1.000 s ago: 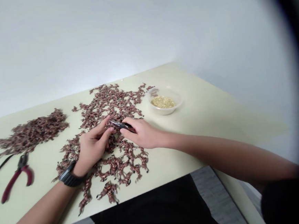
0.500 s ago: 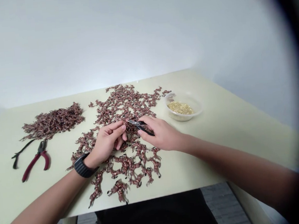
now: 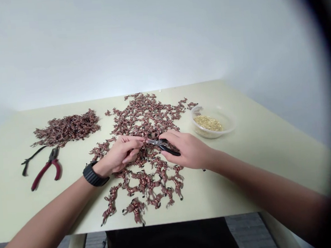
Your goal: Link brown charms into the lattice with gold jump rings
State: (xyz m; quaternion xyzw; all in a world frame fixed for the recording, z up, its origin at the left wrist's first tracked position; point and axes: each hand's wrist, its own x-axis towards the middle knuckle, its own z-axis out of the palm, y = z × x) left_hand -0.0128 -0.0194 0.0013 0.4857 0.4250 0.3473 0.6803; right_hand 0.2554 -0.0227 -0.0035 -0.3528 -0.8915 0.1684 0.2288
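My right hand (image 3: 189, 149) grips small black-handled pliers (image 3: 163, 145), their metal tips pointing left toward my left fingertips. My left hand (image 3: 119, 154), with a black watch (image 3: 92, 175) on the wrist, pinches a small brown piece at the plier tips; what it holds is too small to name. Both hands hover over a wide scatter of small brown horse-like figures (image 3: 147, 148) spread across the pale yellow table (image 3: 256, 151).
A heap of the same brown pieces (image 3: 68, 128) lies at the back left. Red-handled pliers (image 3: 45, 168) and a black tool (image 3: 31, 160) rest at the left. A clear bowl of small gold bits (image 3: 211, 122) stands to the right. A white wall rises behind.
The view has swung left and levelled, so everything shifted right in frame. My hands stay together over the brown pieces, the plier tips still at my left fingers.
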